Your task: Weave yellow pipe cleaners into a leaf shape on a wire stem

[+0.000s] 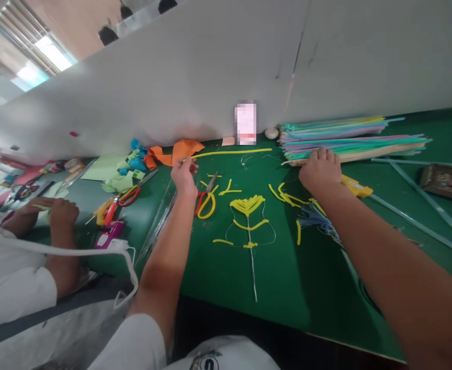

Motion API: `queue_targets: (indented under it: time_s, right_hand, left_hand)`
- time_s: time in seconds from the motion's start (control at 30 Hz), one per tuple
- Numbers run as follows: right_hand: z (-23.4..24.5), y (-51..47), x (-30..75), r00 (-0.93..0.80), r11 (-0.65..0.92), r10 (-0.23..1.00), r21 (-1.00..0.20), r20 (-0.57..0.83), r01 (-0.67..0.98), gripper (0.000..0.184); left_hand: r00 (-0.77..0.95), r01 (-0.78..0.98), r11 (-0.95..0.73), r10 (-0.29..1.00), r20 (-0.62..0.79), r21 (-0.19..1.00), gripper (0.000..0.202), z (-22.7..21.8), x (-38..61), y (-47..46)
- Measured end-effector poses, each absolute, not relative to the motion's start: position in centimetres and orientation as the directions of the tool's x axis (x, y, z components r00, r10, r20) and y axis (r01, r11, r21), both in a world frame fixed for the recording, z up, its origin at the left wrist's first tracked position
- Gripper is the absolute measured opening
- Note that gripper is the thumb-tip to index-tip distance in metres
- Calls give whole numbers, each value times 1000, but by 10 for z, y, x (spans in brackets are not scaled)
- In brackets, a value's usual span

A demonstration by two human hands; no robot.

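My left hand [186, 174] pinches one end of a long yellow pipe cleaner [237, 151], which stretches right across the back of the table. Over the near edge of a bundle of multicoloured pipe cleaners [380, 144], my right hand [320, 167] curls its fingers; their tips are hidden. Between my arms lies a flower-like shape [248, 206] of bent yellow pieces on a thin wire stem [252, 272]. Scissors with red and yellow handles [206, 203] rest just right of my left forearm. Short yellow pieces [287, 195] are scattered on both sides of the shape.
A yellow glue gun [355, 186] and blue strands [312, 216] lie by my right forearm. A phone-like lit panel [245, 123] leans on the grey partition [210, 72]. At left are thin wires [158, 226], orange scraps [183, 150], and another person's hands [61, 213].
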State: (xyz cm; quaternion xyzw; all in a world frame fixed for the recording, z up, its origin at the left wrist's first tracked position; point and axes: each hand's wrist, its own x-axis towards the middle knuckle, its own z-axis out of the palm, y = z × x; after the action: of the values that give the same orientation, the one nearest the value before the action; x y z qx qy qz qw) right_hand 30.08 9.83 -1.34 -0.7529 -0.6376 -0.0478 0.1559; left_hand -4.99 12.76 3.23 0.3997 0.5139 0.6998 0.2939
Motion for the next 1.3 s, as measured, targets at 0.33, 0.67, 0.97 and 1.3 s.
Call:
queue_targets:
  time_s: [0.33,0.67,0.97,1.3]
  right_hand:
    - [-25,37,224,260,92,923,-821,282,564,61]
    - [-37,39,225,48,326,834,-561,549,761,28]
    - [-31,34,224,-53,412,794,-472,605,780,23]
    - [-22,20,207,-297,608,678,-286,673,740,28]
  left_hand:
    - [-493,-250,-266,863,114,931,16,-4,-23,69]
    - [-387,-301,-305,905,177,903,19,-2,-15,56]
    - [-415,-302,-340,888,199,891,24,-1,-15,60]
    - [204,-93,-197,956,213,976,25,2,13,28]
